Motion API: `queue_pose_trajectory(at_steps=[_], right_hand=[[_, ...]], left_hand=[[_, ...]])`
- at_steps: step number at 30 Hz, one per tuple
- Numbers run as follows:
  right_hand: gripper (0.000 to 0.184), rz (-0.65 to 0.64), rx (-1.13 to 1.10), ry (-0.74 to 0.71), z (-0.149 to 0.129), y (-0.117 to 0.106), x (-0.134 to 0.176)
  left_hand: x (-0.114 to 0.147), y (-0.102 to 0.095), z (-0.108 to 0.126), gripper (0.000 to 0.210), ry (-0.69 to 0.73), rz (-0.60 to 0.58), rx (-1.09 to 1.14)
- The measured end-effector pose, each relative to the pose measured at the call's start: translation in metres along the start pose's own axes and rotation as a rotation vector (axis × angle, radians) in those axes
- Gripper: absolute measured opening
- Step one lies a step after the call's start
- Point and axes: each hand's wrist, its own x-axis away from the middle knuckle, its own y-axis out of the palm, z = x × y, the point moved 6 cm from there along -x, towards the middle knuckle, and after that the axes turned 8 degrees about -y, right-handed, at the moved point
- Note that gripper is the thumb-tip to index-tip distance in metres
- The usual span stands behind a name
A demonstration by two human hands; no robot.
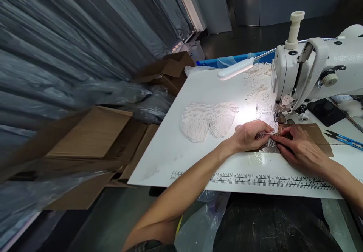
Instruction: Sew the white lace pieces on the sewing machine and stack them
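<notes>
White lace lies under my fingers, just in front of the needle and presser foot of a white sewing machine. My left hand pinches the lace from the left, thumb and fingers brought together at its edge. From the right, my right hand meets it, with fingertips closed on the lace edge close to the left fingers. The fingertips hide part of the lace. Beneath the right hand is a brown sheet. A pair of lace pieces lies flat on the table to the left.
More lace lies behind the needle, under a lit lamp. Blue thread snips and a dark phone-like slab sit at the right. A printed ruler runs along the table's front edge. Cardboard boxes stand left.
</notes>
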Motion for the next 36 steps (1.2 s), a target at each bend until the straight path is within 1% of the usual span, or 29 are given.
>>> queue_pose_trajectory(at_steps=[5,8,10,12,14,16,18,21,23,27,32,36], right_hand=[[0.034,-0.012,0.003,-0.034,-0.006,0.000,0.004],[0.033,-0.024,-0.028,-0.023,-0.004,-0.004,0.003],[0.031,-0.044,-0.112,-0.031,0.002,-0.009,0.000],[0.031,-0.069,-0.234,-0.029,0.015,-0.015,-0.007],[0.032,-0.100,-0.294,0.043,0.032,-0.017,-0.014],[0.032,-0.127,-0.251,0.140,0.048,-0.014,-0.017],[0.034,-0.094,-0.158,0.174,0.054,-0.011,-0.017],[0.039,0.006,-0.039,0.090,0.046,-0.007,-0.011],[0.039,0.022,0.002,0.026,0.038,-0.003,-0.007],[0.037,0.003,0.043,0.011,0.035,-0.001,-0.005],[0.039,0.001,0.077,0.010,0.034,-0.003,-0.007],[0.039,-0.006,0.095,0.006,0.034,-0.002,-0.007]], left_hand=[[0.002,0.006,0.000,0.015,-0.002,-0.082,-0.108],[0.004,0.009,0.001,0.018,0.030,-0.126,-0.193],[0.005,0.012,0.001,0.020,0.051,-0.182,-0.236],[0.007,0.015,0.000,0.021,0.060,-0.238,-0.255],[0.008,0.016,0.000,0.022,0.070,-0.263,-0.266],[0.009,0.017,0.001,0.023,0.090,-0.271,-0.288],[0.009,0.017,0.003,0.024,0.118,-0.262,-0.316],[0.010,0.015,0.007,0.025,0.153,-0.207,-0.352],[0.010,0.014,0.009,0.026,0.157,-0.175,-0.372],[0.009,0.016,0.009,0.027,0.158,-0.216,-0.395],[0.006,0.014,0.014,0.027,0.196,-0.211,-0.406],[0.007,0.015,0.016,0.027,0.191,-0.309,-0.372]])
